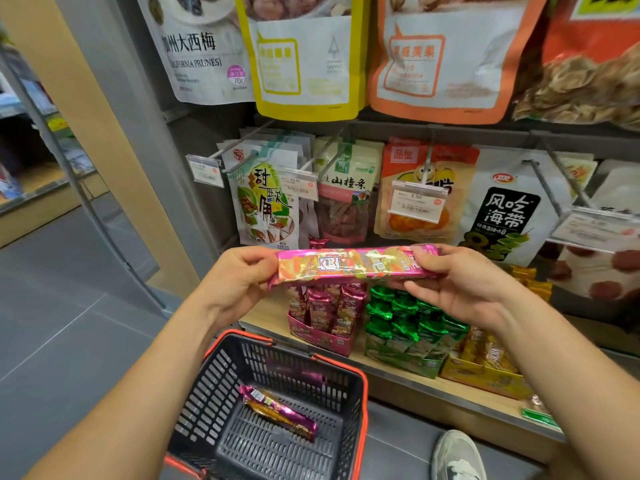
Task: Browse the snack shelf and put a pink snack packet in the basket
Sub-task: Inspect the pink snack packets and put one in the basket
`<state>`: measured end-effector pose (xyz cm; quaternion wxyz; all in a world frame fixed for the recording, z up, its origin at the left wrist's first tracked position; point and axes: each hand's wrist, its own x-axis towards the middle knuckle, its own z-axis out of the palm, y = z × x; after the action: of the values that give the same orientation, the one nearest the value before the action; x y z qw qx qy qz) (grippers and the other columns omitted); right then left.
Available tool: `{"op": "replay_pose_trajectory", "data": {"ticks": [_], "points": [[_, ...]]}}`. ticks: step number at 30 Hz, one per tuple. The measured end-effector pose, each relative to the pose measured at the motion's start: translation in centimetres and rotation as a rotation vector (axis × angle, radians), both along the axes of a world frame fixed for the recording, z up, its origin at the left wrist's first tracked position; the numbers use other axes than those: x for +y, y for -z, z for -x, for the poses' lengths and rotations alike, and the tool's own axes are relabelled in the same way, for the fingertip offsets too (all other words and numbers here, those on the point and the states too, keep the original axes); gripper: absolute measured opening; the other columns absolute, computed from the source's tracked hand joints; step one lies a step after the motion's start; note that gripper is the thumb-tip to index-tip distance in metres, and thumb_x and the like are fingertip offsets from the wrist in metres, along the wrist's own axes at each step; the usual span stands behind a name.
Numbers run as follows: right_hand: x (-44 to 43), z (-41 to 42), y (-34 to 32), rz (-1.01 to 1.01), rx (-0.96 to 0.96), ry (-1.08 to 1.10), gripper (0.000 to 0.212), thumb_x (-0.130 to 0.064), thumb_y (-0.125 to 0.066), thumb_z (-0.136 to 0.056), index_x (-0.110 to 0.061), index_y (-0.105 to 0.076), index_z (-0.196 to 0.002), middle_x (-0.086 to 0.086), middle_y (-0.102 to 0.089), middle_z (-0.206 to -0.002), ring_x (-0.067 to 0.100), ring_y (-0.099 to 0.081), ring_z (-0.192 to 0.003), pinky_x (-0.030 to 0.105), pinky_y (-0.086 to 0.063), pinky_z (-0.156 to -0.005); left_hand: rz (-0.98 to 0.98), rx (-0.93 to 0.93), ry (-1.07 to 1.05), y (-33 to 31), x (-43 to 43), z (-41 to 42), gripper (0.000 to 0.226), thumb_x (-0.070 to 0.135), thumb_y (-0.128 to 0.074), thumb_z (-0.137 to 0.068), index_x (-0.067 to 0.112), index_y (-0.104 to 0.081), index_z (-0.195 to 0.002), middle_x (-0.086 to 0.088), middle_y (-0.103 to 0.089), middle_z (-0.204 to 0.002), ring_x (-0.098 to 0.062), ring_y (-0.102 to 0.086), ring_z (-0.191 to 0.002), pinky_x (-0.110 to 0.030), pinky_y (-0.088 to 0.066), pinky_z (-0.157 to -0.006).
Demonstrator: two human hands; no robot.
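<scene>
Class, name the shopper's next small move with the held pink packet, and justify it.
Probably lower the pink packet toward the basket: left hand and right hand pinch its ends in front of the shelf, and the basket sits open below them.

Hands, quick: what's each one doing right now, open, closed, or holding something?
Left hand: holding the left end of the pink snack packet.
Right hand: holding the right end of the same packet.

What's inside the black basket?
One pink snack packet lies on the floor of the basket. The left forearm covers its near-left corner, so anything there is hidden.
</scene>
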<state>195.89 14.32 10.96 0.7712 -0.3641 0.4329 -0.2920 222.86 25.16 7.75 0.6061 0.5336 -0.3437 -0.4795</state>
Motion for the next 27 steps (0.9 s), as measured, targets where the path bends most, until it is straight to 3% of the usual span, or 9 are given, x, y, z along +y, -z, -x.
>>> {"op": "replay_pose_trajectory", "data": {"ticks": [5, 11, 14, 16, 18, 20, 22, 25, 27], "points": [[0.5, -0.3, 0.1, -0.028, 0.037, 0.004, 0.028, -0.024, -0.066, -0.090, -0.005, -0.060, -0.110, 0.021, -0.074, -0.096, 0.033, -0.074, -0.082, 0.026, -0.057, -0.048, -0.040, 0.060, -0.127, 1.1, -1.3, 0.4, 0.018, 0.011, -0.052, -0.094, 0.007, -0.065, -0.082, -0.005, -0.072, -0.079, -0.012, -0.064, -0.075, -0.022, -0.050, -0.066], [0.6, -0.6, 0.6, 0.044, -0.051, 0.117, 0.017, -0.014, -0.059, -0.095, -0.008, -0.058, -0.111, 0.023, -0.066, -0.111, 0.036, -0.072, -0.086, 0.031, -0.060, -0.059, -0.180, -0.313, -0.175, 3.3, -3.4, 0.8, 0.027, 0.014, -0.047, -0.101, 0.016, -0.069, -0.085, -0.004, -0.070, -0.082, -0.015, -0.062, -0.076, -0.028, -0.051, -0.067], [1.1, -1.1, 0.8, 0.372, 0.058, 0.091, 0.012, -0.006, -0.063, -0.091, -0.015, -0.061, -0.099, 0.017, -0.064, -0.107, 0.028, -0.073, -0.085, 0.031, -0.060, -0.066, -0.212, -0.452, -0.215, 4.3, -4.7, 1.0, 0.027, 0.011, -0.043, -0.102, 0.021, -0.067, -0.093, -0.008, -0.069, -0.088, -0.013, -0.061, -0.073, -0.029, -0.050, -0.065], [1.6, -1.6, 1.2, 0.738, 0.249, 0.069, 0.022, -0.004, -0.066, -0.088, -0.024, -0.061, -0.093, 0.008, -0.065, -0.095, 0.018, -0.072, -0.077, 0.029, -0.059, -0.068, -0.238, -0.441, -0.254, 5.0, -5.7, 1.2, 0.024, 0.011, -0.043, -0.100, 0.019, -0.063, -0.112, -0.016, -0.068, -0.094, -0.020, -0.060, -0.076, -0.038, -0.051, -0.067], [2.2, -2.1, 1.8, 1.105, 0.442, 0.058, 0.026, -0.010, -0.069, -0.087, -0.033, -0.057, -0.090, -0.006, -0.064, -0.083, 0.008, -0.065, -0.073, 0.018, -0.051, -0.069, -0.261, -0.403, -0.282, 5.4, -6.9, 1.8, 0.033, 0.014, -0.043, -0.099, 0.019, -0.052, -0.130, -0.011, -0.065, -0.100, -0.022, -0.059, -0.080, -0.042, -0.052, -0.068], [2.8, -2.7, 2.6, 1.346, 0.538, 0.070, 0.026, -0.009, -0.070, -0.086, -0.031, -0.058, -0.093, -0.013, -0.061, -0.085, 0.002, -0.056, -0.077, 0.008, -0.042, -0.071, -0.241, -0.292, -0.303, 5.7, -8.2, 2.4, 0.041, 0.012, -0.042, -0.100, 0.014, -0.043, -0.141, -0.009, -0.061, -0.119, -0.021, -0.061, -0.098, -0.037, -0.053, -0.083], [3.1, -2.9, 3.2, 1.462, 0.589, 0.115, 0.025, -0.003, -0.070, -0.084, -0.021, -0.062, -0.099, -0.009, -0.060, -0.093, 0.001, -0.052, -0.086, 0.004, -0.039, -0.081, -0.236, -0.282, -0.303, 6.3, -9.4, 3.1, 0.041, 0.009, -0.041, -0.100, 0.010, -0.043, -0.141, -0.010, -0.058, -0.130, -0.022, -0.059, -0.109, -0.038, -0.050, -0.096], [2.7, -3.0, 3.8, 1.534, 0.639, 0.165, 0.020, 0.002, -0.069, -0.084, -0.009, -0.064, -0.100, 0.001, -0.062, -0.099, 0.008, -0.054, -0.093, 0.009, -0.039, -0.085, -0.274, -0.733, -0.208, 7.3, -10.3, 3.9, 0.036, 0.015, -0.044, -0.099, 0.016, -0.055, -0.134, -0.011, -0.065, -0.123, -0.030, -0.061, -0.109, -0.042, -0.047, -0.098], [2.2, -3.1, 4.0, 1.562, 0.665, 0.170, 0.019, 0.002, -0.068, -0.085, -0.006, -0.065, -0.101, 0.004, -0.064, -0.102, 0.013, -0.058, -0.095, 0.015, -0.042, -0.085, -0.246, -1.102, -0.043, 8.0, -10.7, 4.5, 0.040, 0.020, -0.043, -0.099, 0.018, -0.049, -0.139, -0.009, -0.057, -0.136, -0.030, -0.051, -0.122, -0.042, -0.043, -0.102]]}}
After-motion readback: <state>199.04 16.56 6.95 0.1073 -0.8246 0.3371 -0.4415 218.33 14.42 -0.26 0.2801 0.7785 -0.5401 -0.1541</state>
